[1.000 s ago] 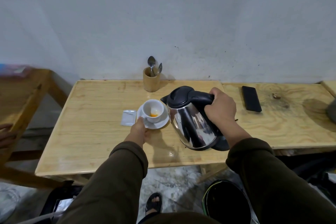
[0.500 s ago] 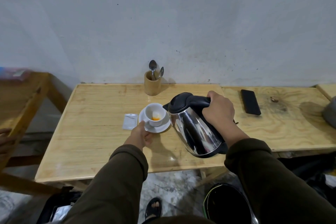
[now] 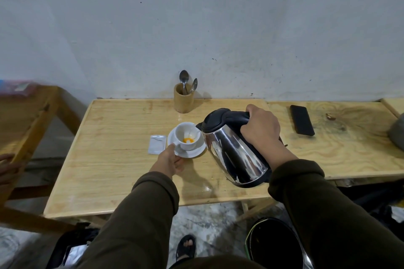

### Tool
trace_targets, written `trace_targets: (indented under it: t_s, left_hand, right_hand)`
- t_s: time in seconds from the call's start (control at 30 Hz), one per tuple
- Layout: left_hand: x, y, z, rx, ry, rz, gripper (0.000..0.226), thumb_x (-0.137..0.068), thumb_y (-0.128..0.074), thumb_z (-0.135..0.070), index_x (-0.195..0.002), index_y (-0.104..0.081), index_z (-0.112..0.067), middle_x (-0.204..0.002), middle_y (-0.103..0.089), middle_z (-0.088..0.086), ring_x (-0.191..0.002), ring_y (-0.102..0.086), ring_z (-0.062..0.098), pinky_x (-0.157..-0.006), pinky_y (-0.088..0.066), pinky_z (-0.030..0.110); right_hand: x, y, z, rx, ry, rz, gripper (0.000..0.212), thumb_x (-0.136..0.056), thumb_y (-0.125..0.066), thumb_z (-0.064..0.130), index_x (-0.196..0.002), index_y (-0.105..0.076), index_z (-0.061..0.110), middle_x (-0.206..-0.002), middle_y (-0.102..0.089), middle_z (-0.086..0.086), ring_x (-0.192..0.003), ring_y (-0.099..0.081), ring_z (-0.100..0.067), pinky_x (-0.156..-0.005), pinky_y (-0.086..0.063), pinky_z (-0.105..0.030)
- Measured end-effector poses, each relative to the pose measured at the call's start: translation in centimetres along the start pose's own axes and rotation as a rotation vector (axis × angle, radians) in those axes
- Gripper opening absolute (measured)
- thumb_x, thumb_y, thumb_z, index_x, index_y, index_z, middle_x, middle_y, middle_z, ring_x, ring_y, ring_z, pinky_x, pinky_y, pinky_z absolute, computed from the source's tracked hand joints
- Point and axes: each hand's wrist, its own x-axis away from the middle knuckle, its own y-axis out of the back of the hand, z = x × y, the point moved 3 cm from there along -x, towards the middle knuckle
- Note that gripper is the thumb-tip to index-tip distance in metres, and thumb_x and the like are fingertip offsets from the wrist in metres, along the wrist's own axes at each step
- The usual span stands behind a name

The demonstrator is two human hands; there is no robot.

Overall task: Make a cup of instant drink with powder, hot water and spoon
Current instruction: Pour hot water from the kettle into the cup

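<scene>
1. Since half a second ago the steel kettle has tipped further, so its black spout now sits over the rim of the white cup; a pale streak inside the cup may be water, but it is hard to make out.
2. The right hand is wrapped tight around the kettle's black plastic handle, with the mirrored, tapering body hanging below and left of it.
3. The left hand pinches the near edge of the round white saucer, thumb on top; the cup stands on that saucer just beyond the fingers, orange powder at its bottom.
4. One flat silvery sachet lies just left of the saucer on the pale, grainy wooden table.
5. Two metal spoons stand in one cylindrical wooden holder, beyond both hands.
6. One black phone lies right of the right hand.
</scene>
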Motion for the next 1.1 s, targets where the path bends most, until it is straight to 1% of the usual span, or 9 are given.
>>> trace_targets:
  t_s: [0.17,0.23,0.37,0.5,0.6,0.7,0.77,0.9,1.1]
  left_hand:
    - [0.03,0.07,-0.02,0.003,0.012,0.009,0.054,-0.095,-0.049,-0.04,-0.138,-0.046,-0.007,-0.085,-0.056,0.009,-0.076,-0.055,0.02,-0.082,-0.044,0.035]
    - [0.12,-0.03,-0.02,-0.001,0.017,0.013,0.054,-0.096,-0.048,-0.04,-0.139,-0.045,-0.007,-0.092,-0.057,0.009,-0.086,-0.056,0.021,-0.082,-0.043,0.035]
    - [0.07,-0.06,0.02,-0.013,0.026,0.015,0.055,-0.096,-0.047,-0.041,-0.14,-0.044,-0.008,-0.105,-0.057,0.009,-0.09,-0.055,0.021,-0.086,-0.039,0.036]
    - [0.02,-0.11,0.04,0.004,0.031,0.009,0.053,-0.096,-0.048,-0.038,-0.138,-0.045,-0.007,-0.096,-0.059,0.009,-0.098,-0.054,0.022,-0.086,-0.041,0.035]
    - [0.06,-0.19,0.05,0.016,0.022,0.012,0.052,-0.096,-0.048,-0.038,-0.138,-0.046,-0.007,-0.111,-0.055,0.01,-0.091,-0.056,0.022,-0.086,-0.042,0.035]
    - [0.03,-0.22,0.08,0.015,0.02,0.012,0.053,-0.096,-0.048,-0.038,-0.138,-0.046,-0.008,-0.112,-0.055,0.01,-0.095,-0.056,0.023,-0.087,-0.042,0.036]
    - [-0.06,-0.27,0.02,0.013,0.018,0.006,0.053,-0.095,-0.048,-0.039,-0.138,-0.046,-0.008,-0.108,-0.058,0.01,-0.092,-0.057,0.023,-0.088,-0.042,0.036]
    - [-0.24,-0.25,-0.05,-0.005,0.009,-0.014,0.053,-0.095,-0.047,-0.04,-0.138,-0.047,-0.008,-0.084,-0.056,0.008,-0.078,-0.056,0.022,-0.086,-0.041,0.037]
    - [-0.22,-0.23,0.03,-0.035,0.0,-0.007,0.054,-0.097,-0.044,-0.041,-0.139,-0.044,-0.006,-0.08,-0.056,0.01,-0.07,-0.052,0.022,-0.086,-0.034,0.039]
  right_hand:
    - [-0.25,0.11,-0.02,0.005,0.01,0.0,0.021,-0.082,-0.055,0.006,-0.102,-0.053,0.011,-0.078,-0.052,-0.005,-0.074,-0.046,-0.025,-0.065,-0.038,-0.031]
    - [-0.36,0.16,-0.05,0.011,0.015,0.003,0.022,-0.082,-0.055,0.006,-0.103,-0.053,0.011,-0.078,-0.051,-0.005,-0.074,-0.045,-0.026,-0.065,-0.037,-0.031]
    - [-0.57,0.41,-0.09,0.022,0.018,0.011,0.024,-0.083,-0.055,0.006,-0.106,-0.054,0.011,-0.079,-0.051,-0.005,-0.075,-0.045,-0.025,-0.066,-0.039,-0.032]
    - [-0.66,0.59,-0.26,0.018,0.017,0.012,0.023,-0.083,-0.055,0.005,-0.105,-0.054,0.011,-0.081,-0.054,-0.007,-0.075,-0.045,-0.025,-0.068,-0.04,-0.032]
    - [-0.71,0.62,-0.31,0.021,0.017,0.015,0.023,-0.083,-0.056,0.006,-0.105,-0.054,0.011,-0.08,-0.053,-0.006,-0.075,-0.046,-0.024,-0.069,-0.041,-0.033]
    - [-0.8,0.65,-0.28,0.021,0.023,0.012,0.024,-0.083,-0.056,0.007,-0.107,-0.054,0.012,-0.08,-0.051,-0.004,-0.076,-0.046,-0.024,-0.071,-0.042,-0.034]
    - [-0.82,0.66,-0.33,0.026,0.027,0.008,0.024,-0.083,-0.056,0.007,-0.107,-0.054,0.011,-0.08,-0.051,-0.004,-0.076,-0.046,-0.024,-0.071,-0.042,-0.034]
    - [-0.87,0.66,-0.36,0.032,0.029,0.01,0.024,-0.083,-0.056,0.006,-0.106,-0.054,0.011,-0.079,-0.051,-0.005,-0.075,-0.046,-0.024,-0.069,-0.041,-0.033]
    - [-0.94,0.7,-0.33,0.034,0.027,0.012,0.026,-0.083,-0.056,0.006,-0.108,-0.054,0.012,-0.08,-0.051,-0.005,-0.076,-0.046,-0.024,-0.07,-0.042,-0.034]
